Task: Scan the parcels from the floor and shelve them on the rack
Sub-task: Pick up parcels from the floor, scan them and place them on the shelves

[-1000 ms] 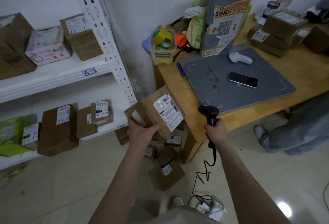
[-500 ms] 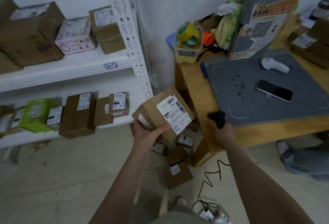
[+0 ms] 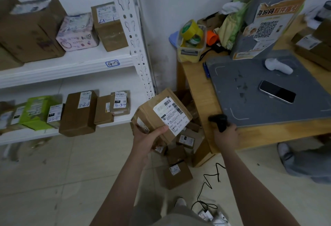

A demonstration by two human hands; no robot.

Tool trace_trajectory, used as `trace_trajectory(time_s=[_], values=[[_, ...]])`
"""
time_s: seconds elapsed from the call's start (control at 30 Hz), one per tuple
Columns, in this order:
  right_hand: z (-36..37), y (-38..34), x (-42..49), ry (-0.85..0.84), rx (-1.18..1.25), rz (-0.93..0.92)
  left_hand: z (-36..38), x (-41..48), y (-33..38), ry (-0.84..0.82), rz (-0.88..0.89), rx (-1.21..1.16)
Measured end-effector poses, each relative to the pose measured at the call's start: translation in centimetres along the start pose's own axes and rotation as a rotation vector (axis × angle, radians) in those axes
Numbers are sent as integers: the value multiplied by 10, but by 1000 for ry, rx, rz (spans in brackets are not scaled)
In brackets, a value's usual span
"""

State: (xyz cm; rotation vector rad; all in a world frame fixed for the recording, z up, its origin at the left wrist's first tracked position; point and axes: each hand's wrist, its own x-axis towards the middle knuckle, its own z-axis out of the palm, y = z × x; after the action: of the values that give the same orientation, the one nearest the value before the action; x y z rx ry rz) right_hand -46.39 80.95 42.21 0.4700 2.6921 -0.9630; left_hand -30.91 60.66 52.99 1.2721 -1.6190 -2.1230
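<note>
My left hand (image 3: 147, 138) grips a brown cardboard parcel (image 3: 157, 112) from below, its white barcode label facing up and tilted. My right hand (image 3: 226, 135) holds a black corded barcode scanner (image 3: 219, 120) by the handle, just right of the parcel at the table's front edge. Several more brown parcels (image 3: 176, 170) lie on the floor under the held one. The white rack (image 3: 75, 64) stands to the left, with labelled parcels on both shelves.
A wooden table (image 3: 198, 89) at right carries a grey scanning pad (image 3: 250, 100), a phone (image 3: 277, 91), a white handheld device (image 3: 277, 67) and a tub of tape rolls (image 3: 191, 41). Another person's leg and shoe (image 3: 293, 157) are on the floor at right. The scanner cable (image 3: 209, 181) trails down.
The view has swung left toward the rack. The parcel in my left hand stays beside the scanner, and my right hand has dropped slightly along the table edge.
</note>
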Motion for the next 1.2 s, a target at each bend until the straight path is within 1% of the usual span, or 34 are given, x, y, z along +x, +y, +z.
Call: trace_trajectory(time_s=[0.07, 0.17, 0.27, 0.33, 0.5, 0.7, 0.83, 1.0, 1.2], values=[[-1, -6, -14, 118, -2, -4, -4, -2, 3, -11, 9, 1], [2, -17, -37, 237, 44, -58, -17, -1, 3, -21, 9, -47], [8, -31, -62, 299, 162, -201, -36, 1, 4, -29, -8, -67], [11, -45, -80, 228, 237, -236, -51, 1, 7, -29, -20, -65], [38, -82, -133, -26, 381, -279, -104, 4, 10, -5, -33, -76], [79, -123, -207, -395, 490, -349, -181, 10, 16, 8, -63, -96], [105, -151, -243, -619, 592, -260, -228, 14, 23, -3, -89, -101], [141, -168, -268, -725, 692, -72, -270, 31, 26, -63, -128, -99], [175, -166, -278, -786, 811, 35, -295, 56, 33, -155, -140, -19]])
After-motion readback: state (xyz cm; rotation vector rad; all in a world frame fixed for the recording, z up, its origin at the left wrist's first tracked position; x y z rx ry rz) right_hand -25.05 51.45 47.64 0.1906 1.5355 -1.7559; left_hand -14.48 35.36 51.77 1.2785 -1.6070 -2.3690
